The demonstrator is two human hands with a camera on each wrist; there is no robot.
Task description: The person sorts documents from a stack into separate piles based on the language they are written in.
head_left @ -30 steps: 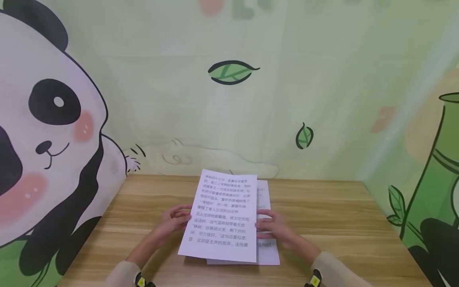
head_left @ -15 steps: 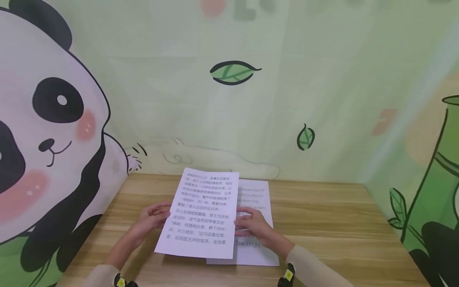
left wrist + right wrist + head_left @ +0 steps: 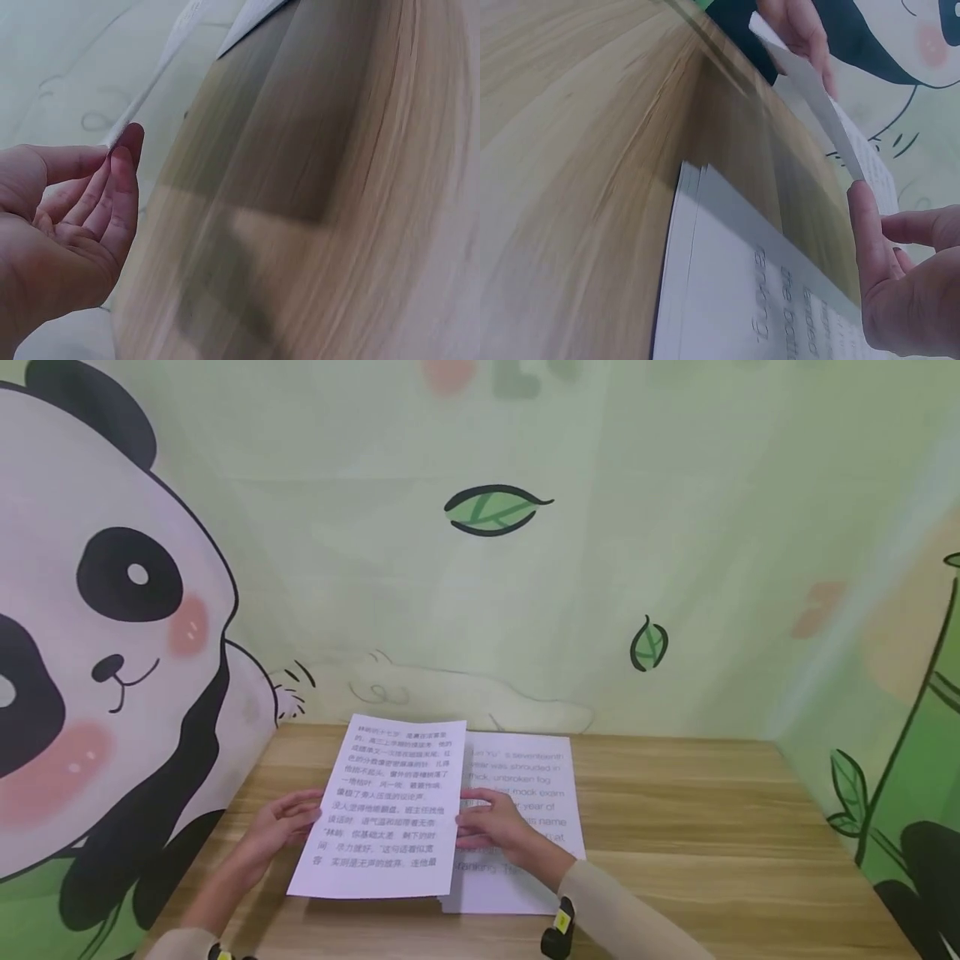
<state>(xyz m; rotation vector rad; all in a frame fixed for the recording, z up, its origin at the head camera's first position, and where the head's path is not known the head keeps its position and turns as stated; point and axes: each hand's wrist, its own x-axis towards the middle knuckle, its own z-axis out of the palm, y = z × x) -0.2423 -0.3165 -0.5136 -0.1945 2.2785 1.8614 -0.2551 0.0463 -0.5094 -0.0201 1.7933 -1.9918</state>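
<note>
A white sheet of paper (image 3: 382,810) printed with Chinese text is held above the table, tilted toward me. My left hand (image 3: 281,827) pinches its left edge between thumb and fingers, as the left wrist view shows at the paper edge (image 3: 161,71). On the opposite edge, my right hand (image 3: 491,827) pinches the same sheet. Below and to the right lies a small stack of paper (image 3: 525,810) printed with English text, partly covered by the right hand and the raised sheet. In the right wrist view several layers show at the corner of this stack (image 3: 705,247).
The wooden table (image 3: 675,843) runs up to a green backdrop (image 3: 375,568) with a painted panda (image 3: 142,635) on the left and painted leaves. Black devices with yellow tags, such as the right one (image 3: 558,927), are strapped at both wrists.
Both hands have carried the Chinese-text sheet leftward from over the stack. More of the English-text page beneath is uncovered, and the stack itself stays on the table.
</note>
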